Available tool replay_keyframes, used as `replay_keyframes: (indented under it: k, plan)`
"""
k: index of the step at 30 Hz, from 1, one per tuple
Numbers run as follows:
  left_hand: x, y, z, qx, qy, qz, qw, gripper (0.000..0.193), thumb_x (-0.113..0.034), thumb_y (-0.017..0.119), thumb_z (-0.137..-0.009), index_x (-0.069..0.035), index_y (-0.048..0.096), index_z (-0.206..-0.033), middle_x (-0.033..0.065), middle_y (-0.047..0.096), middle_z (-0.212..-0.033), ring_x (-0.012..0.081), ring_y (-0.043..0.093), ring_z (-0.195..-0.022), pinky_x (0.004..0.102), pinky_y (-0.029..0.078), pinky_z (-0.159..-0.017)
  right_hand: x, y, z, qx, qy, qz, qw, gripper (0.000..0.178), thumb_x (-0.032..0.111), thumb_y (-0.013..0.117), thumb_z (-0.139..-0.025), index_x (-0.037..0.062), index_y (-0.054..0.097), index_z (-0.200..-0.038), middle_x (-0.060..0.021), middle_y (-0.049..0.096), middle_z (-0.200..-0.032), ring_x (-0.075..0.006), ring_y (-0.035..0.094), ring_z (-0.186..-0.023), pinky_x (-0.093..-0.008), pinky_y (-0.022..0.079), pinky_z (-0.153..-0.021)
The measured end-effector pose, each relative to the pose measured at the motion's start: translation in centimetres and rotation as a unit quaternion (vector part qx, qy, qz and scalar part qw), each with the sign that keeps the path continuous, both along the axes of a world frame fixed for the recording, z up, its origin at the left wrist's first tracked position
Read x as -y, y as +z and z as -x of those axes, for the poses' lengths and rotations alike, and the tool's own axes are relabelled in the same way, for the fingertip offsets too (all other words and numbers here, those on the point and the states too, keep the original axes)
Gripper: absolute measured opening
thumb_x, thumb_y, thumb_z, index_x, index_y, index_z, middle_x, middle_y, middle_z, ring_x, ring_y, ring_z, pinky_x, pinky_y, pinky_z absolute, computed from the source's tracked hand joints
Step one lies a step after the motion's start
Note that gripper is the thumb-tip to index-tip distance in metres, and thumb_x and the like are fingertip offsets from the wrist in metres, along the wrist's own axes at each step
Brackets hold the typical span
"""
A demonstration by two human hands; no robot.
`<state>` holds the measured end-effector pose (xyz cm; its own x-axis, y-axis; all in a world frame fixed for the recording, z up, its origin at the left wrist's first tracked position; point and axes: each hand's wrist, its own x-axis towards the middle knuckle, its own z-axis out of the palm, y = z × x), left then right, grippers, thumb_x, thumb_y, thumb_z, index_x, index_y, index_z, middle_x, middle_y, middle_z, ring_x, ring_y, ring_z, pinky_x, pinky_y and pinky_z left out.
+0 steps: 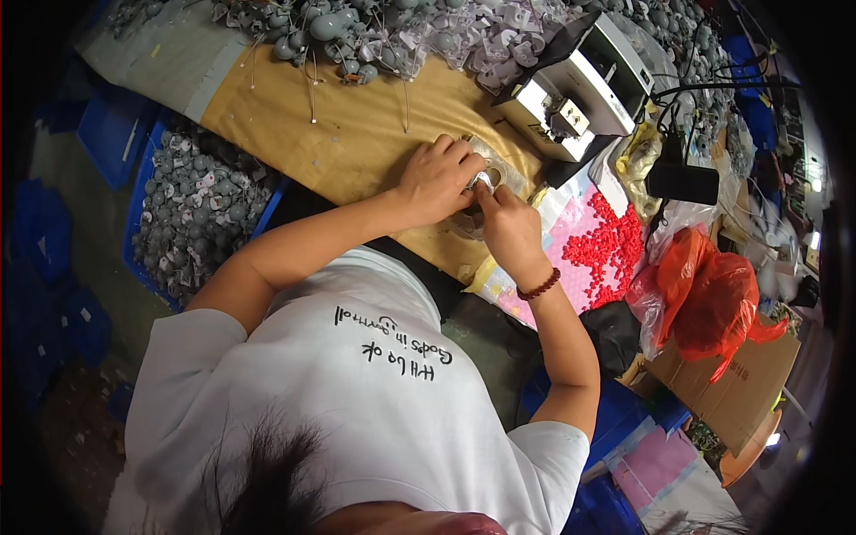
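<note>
- Two bare hands meet close to the near edge of the yellow-brown surface (294, 147), right of its middle, over a small pale part (480, 179).
- The right hand (515, 227) appears to pinch the part, its fingers closed; the left hand (439, 181) curls over from the other side, its fingers bent, though hidden tips make it impossible to tell whether they grip.
- The part sits beside the round hole of a greyish fixture (484, 150), mostly covered by the hands.
- Likely light and stiff, perhaps smooth enough to slip, the part seems best taken by its rim between thumb and forefinger, with gentle pressure in case it is brittle plastic.
- Beyond the hands, toward the far right, a white-and-black machine (571, 98) limits reach; red pieces (606, 245) spread over a pink sheet (560, 234) along the right of the near edge.
- Grey parts (330, 27) heap toward the far edge, thin wires (313, 98) trailing off them and liable to snag.
- Below the near edge, at left, a blue crate (134, 214) holds more grey pieces; a red bag (713, 285) bulges past the right edge.
</note>
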<state>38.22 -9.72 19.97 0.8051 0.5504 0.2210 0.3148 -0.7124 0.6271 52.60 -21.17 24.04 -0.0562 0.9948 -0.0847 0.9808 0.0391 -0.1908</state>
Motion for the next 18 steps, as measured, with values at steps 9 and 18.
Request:
replay_keyframes:
  k: [9,18]
  plan:
    - [0.0,-0.1,-0.1,-0.001,-0.011,0.003,1.0,0.038,-0.018,0.075,-0.072,-0.011,0.06,-0.107,0.0045,0.056,-0.106,0.0267,0.052,-0.104,0.0403,0.046,-0.086,0.5,0.1,-0.5,-0.018,-0.002,-0.053,0.998,0.037,0.005,0.066,-0.076,0.0057,0.069,-0.114,-0.008,0.059,-0.079,-0.025,0.064,-0.07,-0.0364,0.053,-0.058]
    - [0.9,-0.3,-0.3,0.035,0.003,-0.066,0.997,0.043,-0.017,0.076,-0.071,-0.014,0.059,-0.111,0.004,0.054,-0.107,0.025,0.052,-0.104,0.0395,0.044,-0.082,1.7,-2.7,0.5,-0.097,-0.116,-0.186,0.971,0.033,0.001,0.071,-0.075,0.0107,0.073,-0.106,-0.0068,0.057,-0.074,-0.0244,0.061,-0.066,-0.0365,0.05,-0.055]
